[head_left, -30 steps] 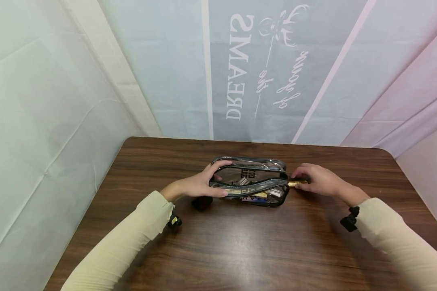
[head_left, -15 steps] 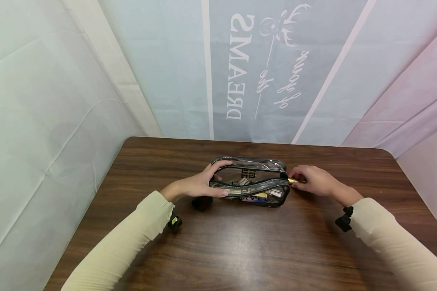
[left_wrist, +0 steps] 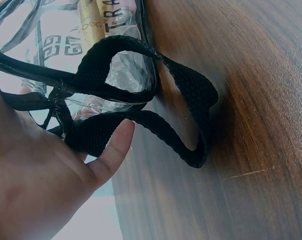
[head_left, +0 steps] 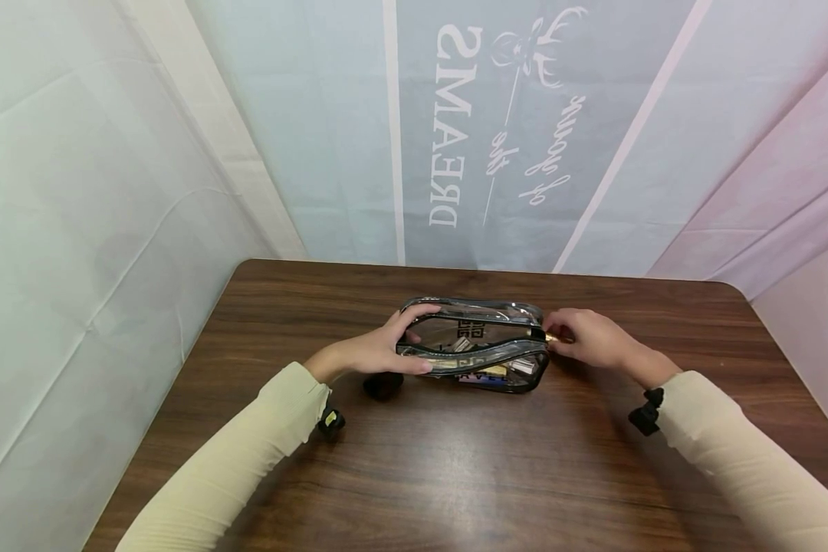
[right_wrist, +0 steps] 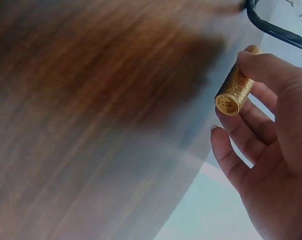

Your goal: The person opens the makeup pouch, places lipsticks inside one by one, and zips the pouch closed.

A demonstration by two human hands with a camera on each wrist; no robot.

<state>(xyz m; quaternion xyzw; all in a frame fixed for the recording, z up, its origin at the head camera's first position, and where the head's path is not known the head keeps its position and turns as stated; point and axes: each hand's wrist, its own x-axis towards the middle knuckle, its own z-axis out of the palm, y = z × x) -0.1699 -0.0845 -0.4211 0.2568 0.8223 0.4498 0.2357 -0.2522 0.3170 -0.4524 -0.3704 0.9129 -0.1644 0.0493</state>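
A clear cosmetic bag [head_left: 497, 353] with black trim lies on the wooden table, its zipped top parted. My left hand [head_left: 372, 351] grips its left end, thumb on the near edge and a finger over the far edge. A black carry strap [left_wrist: 190, 90] loops out past that hand in the left wrist view. Through the clear side show a gold tube [left_wrist: 91, 22] and small silver-coloured pieces [head_left: 522, 366]. Right at the bag's other end, my right hand [head_left: 589, 337] pinches a gold lipstick tube [right_wrist: 235, 92] between thumb and fingers; its far end points toward the bag.
The brown wooden table [head_left: 455, 475] reaches back to a pale blue printed cloth [head_left: 345, 153]. White cloth [head_left: 110, 268] hangs along the left side and pinkish cloth [head_left: 786, 176] along the right. Dark camera mounts [head_left: 645, 414] sit at the wrists.
My right hand has moved slightly left with the lipstick tube, which now sits closer against the bag's right end. The left hand and the bag have stayed in place.
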